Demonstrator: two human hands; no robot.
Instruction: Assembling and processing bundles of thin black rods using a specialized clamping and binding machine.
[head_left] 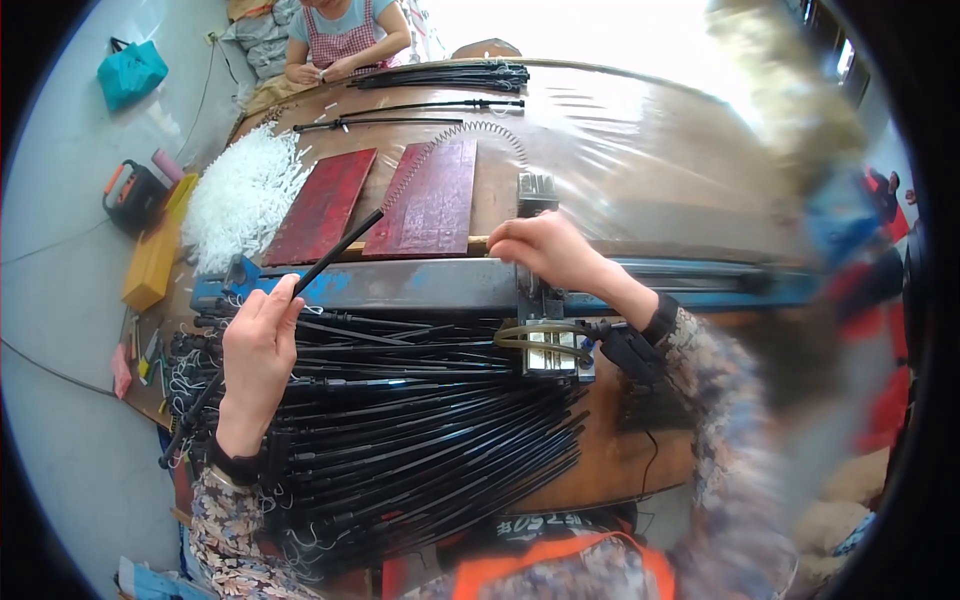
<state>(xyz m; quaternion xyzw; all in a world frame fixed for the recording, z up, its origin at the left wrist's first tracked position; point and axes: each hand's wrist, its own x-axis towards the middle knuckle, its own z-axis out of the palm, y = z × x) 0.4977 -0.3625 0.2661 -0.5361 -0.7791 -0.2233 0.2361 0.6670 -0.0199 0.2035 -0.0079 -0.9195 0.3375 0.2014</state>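
Note:
My left hand (258,345) is closed around a slim black tube (342,248), which tilts up to the right. From the tube's upper end a long thin coil spring (405,180) rises and arches over to the right. Its far end comes down by a metal block (537,187) on the bench machine (410,285). Just below that block is my right hand (545,245), fingers curled together in a pinch; whatever lies between them is hidden. Under my right wrist sits a clamp fixture (552,358) with a looped hose.
Many black rods (430,420) lie fanned out nearest me. Beyond the machine are two dark red boards (425,200), a heap of white pieces (240,195) and more black rods (440,76). Across the table, another person (345,35) in a checked apron works with both hands.

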